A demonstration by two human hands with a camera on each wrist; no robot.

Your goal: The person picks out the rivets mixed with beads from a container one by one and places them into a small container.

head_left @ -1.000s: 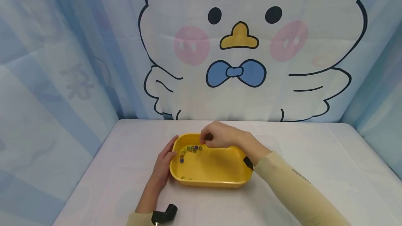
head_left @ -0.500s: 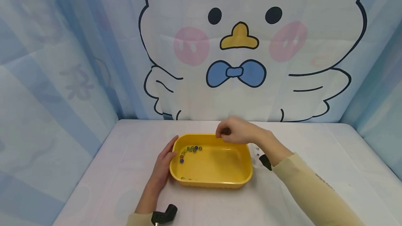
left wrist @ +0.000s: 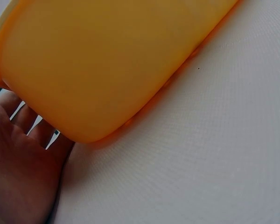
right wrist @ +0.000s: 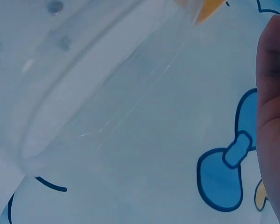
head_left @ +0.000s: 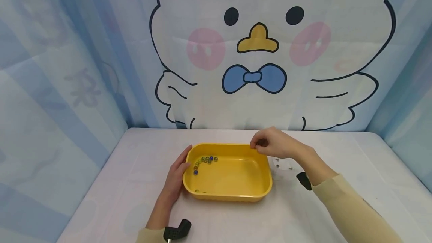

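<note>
A yellow tray (head_left: 233, 183) with rounded corners stands on the table, several glass marbles (head_left: 210, 159) along its left and back sides and a few at its front wall. At its left end my left hand (head_left: 173, 177) holds it, fingers along the outer wall and thumb over the rim. The left wrist view shows those fingers (left wrist: 25, 116) against the tray's wall (left wrist: 93, 79). Above the back right corner is my right hand (head_left: 275, 143), fingertips drawn together; I cannot tell whether a marble is between them. Its edge shows in the right wrist view.
Right of the tray lies a clear plastic container (head_left: 285, 163) holding a few marbles (head_left: 277, 166); its wall (right wrist: 126, 79) fills much of the right wrist view. A printed curtain (head_left: 256, 104) hangs behind the white table (head_left: 111, 198).
My right hand has risen out of the yellow tray, away from the marbles, and moved right to its back right corner. The clear container has come into sight. My left hand stays put.
</note>
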